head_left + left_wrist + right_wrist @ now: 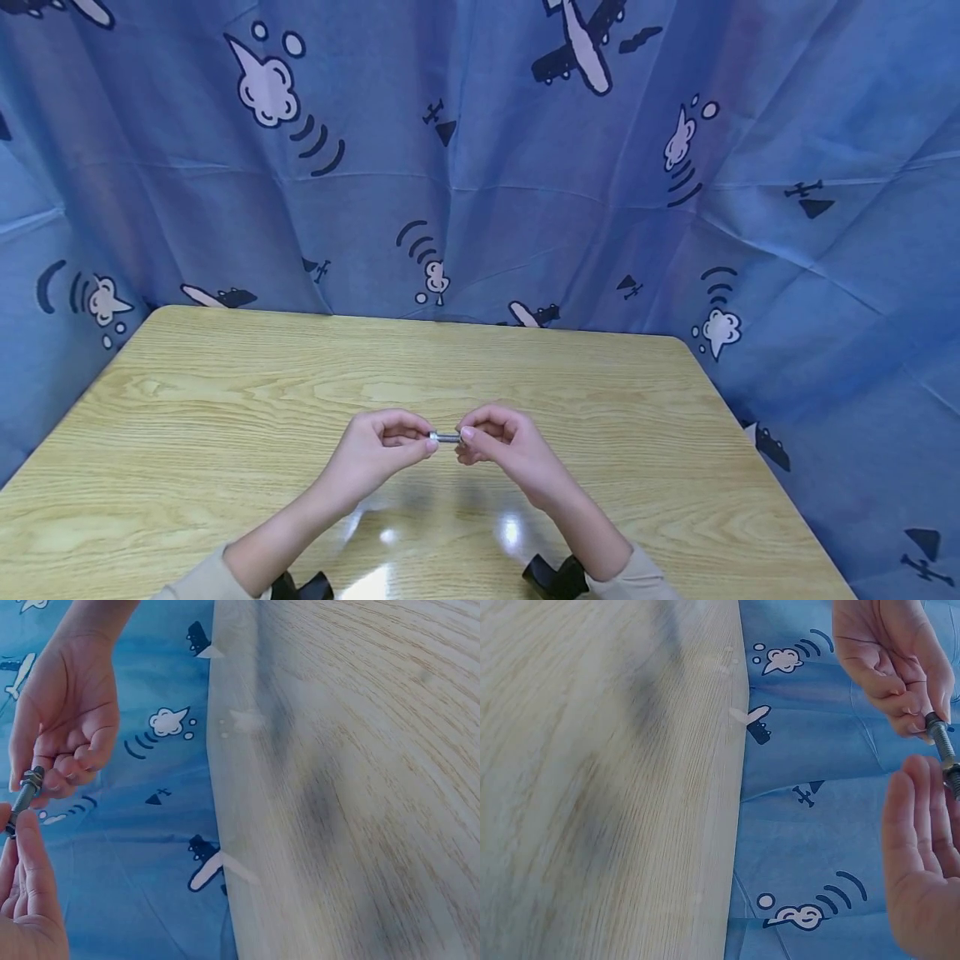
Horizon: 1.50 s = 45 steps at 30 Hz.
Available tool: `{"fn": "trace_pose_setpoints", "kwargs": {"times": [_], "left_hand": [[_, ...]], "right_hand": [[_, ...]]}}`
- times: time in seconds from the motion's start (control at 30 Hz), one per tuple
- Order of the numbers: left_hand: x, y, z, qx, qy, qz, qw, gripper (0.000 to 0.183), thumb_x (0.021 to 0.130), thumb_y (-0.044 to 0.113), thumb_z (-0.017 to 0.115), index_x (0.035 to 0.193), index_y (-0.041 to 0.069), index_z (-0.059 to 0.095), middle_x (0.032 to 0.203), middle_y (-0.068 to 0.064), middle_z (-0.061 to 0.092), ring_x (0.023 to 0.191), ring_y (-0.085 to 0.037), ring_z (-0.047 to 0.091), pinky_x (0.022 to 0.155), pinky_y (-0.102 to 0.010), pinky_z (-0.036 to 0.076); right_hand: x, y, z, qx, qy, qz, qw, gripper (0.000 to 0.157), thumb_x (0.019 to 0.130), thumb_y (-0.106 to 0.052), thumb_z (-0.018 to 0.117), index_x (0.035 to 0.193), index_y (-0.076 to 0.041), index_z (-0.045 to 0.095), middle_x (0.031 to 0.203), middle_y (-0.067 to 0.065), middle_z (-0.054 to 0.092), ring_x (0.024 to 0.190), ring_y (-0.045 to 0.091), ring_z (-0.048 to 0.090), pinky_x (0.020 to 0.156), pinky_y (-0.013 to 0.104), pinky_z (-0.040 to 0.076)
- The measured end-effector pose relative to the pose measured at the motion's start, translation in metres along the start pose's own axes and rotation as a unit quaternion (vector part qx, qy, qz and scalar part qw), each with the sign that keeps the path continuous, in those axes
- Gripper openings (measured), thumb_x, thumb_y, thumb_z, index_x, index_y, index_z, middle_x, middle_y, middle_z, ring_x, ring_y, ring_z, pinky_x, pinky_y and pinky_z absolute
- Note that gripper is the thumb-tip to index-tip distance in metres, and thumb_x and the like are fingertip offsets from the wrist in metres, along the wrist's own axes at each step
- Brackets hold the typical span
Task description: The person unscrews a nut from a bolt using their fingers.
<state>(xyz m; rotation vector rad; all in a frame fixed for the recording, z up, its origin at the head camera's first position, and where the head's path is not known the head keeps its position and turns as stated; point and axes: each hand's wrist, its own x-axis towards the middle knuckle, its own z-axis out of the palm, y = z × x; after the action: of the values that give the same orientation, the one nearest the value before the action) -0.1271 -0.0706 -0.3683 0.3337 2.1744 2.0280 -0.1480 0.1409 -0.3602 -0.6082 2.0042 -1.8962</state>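
A metal bolt [446,437] lies level between the two hands above the wooden table. My left hand [375,446] pinches its head end between thumb and fingertips. At the other end, my right hand [513,450] has thumb and fingers on either side of a nut [32,778] threaded on the shank. In the right wrist view, the bolt's threads [943,746] show between the hands, and the right hand's fingers [922,817] lie fairly straight beside the nut. The bolt's tip pokes out past the nut.
The light wooden table [225,383] spreads out under both hands. A blue curtain [480,167] printed with planes and clouds hangs behind its far edge and along the sides. Black wrist devices [555,577] sit near the front edge, by the sleeves.
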Motion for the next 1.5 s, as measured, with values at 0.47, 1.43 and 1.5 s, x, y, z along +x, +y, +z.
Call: {"fn": "trace_pose_setpoints", "kwargs": {"times": [0.47,1.43,1.5], "left_hand": [[0.0015,-0.0007,0.0007,-0.006,-0.005,0.004,1.0,0.027,0.081,0.018,0.073,0.098,-0.003,0.066,0.089,-0.01,0.068,0.081,-0.024,0.066,0.073,-0.028,0.054],[0.0003,-0.0012,-0.0006,-0.007,0.004,-0.003,1.0,0.028,0.08,0.017,0.074,0.098,-0.002,0.066,0.089,-0.01,0.068,0.082,-0.027,0.066,0.073,-0.03,0.054],[0.0005,-0.0009,-0.0005,-0.007,0.004,-0.002,1.0,0.028,0.08,0.018,0.074,0.098,-0.002,0.066,0.089,-0.01,0.069,0.082,-0.028,0.066,0.073,-0.029,0.054]], "right_hand": [[0.0001,0.0021,-0.0009,0.003,-0.007,0.005,1.0,0.028,0.089,-0.009,0.061,0.105,0.013,0.053,0.091,0.006,0.062,0.081,0.013,0.063,0.076,0.032,0.054],[-0.0006,0.0005,-0.0008,0.013,-0.009,0.008,1.0,0.035,0.085,-0.007,0.066,0.113,0.008,0.051,0.095,0.007,0.061,0.079,0.012,0.062,0.075,0.03,0.053],[0.0,0.0,-0.0008,0.02,-0.011,0.012,1.0,0.033,0.088,-0.009,0.064,0.112,0.009,0.052,0.092,0.007,0.063,0.078,0.013,0.064,0.075,0.032,0.054]]}}
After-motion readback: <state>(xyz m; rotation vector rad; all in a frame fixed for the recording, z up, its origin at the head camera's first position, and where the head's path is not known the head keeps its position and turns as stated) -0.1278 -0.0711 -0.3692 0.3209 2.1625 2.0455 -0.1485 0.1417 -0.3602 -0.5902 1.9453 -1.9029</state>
